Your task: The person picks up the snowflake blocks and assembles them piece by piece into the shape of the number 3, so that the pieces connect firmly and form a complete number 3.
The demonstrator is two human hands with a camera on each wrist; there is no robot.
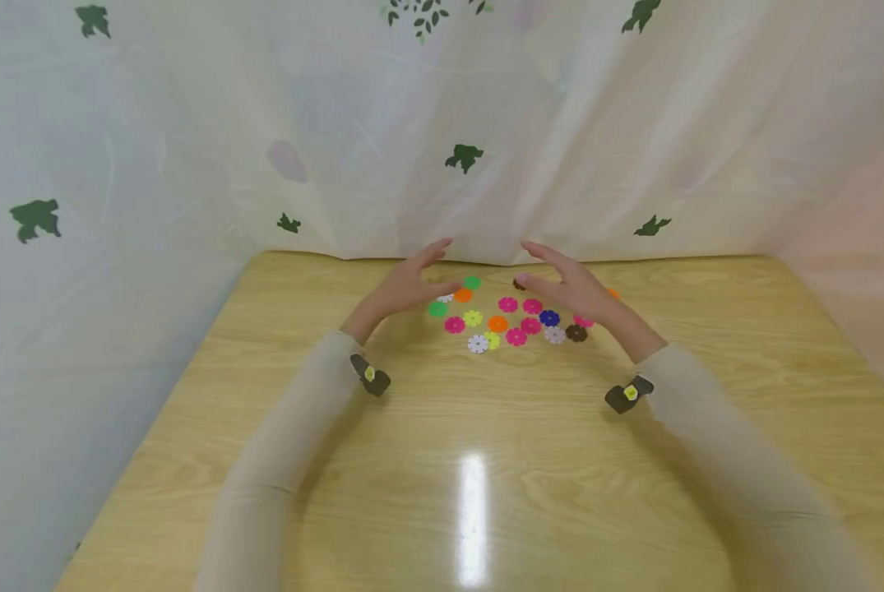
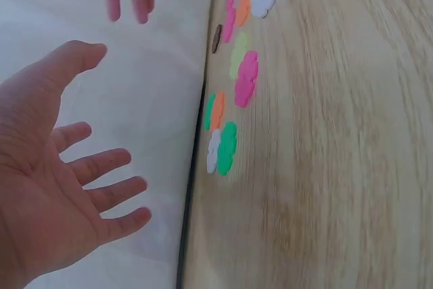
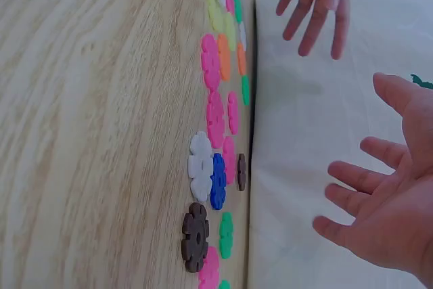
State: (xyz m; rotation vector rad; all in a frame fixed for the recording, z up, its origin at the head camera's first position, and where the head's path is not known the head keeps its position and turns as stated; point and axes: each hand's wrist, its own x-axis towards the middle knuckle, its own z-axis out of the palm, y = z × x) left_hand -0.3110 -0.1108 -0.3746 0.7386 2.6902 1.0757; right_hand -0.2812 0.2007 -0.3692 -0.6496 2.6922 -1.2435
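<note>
Several flat flower-shaped plastic discs [image 1: 511, 316] in pink, orange, green, white, blue and brown lie scattered flat on the far middle of the wooden table [image 1: 471, 460]. My left hand [image 1: 412, 284] hovers above their left side, fingers spread and straight, holding nothing. My right hand [image 1: 567, 284] hovers over their right side, likewise open and empty. The palms face each other across the cluster. The left wrist view shows the open left palm [image 2: 54, 187] beside the discs [image 2: 233, 99]. The right wrist view shows the open right palm [image 3: 385, 214] near a brown disc [image 3: 195, 236].
A white curtain with green leaf prints [image 1: 464, 156] hangs around the table's far and side edges, close behind the discs. Bare wood with a bright glare spot [image 1: 474, 510] fills the near half. Both arms wear beige sleeves with wrist-mounted cameras [image 1: 371, 378].
</note>
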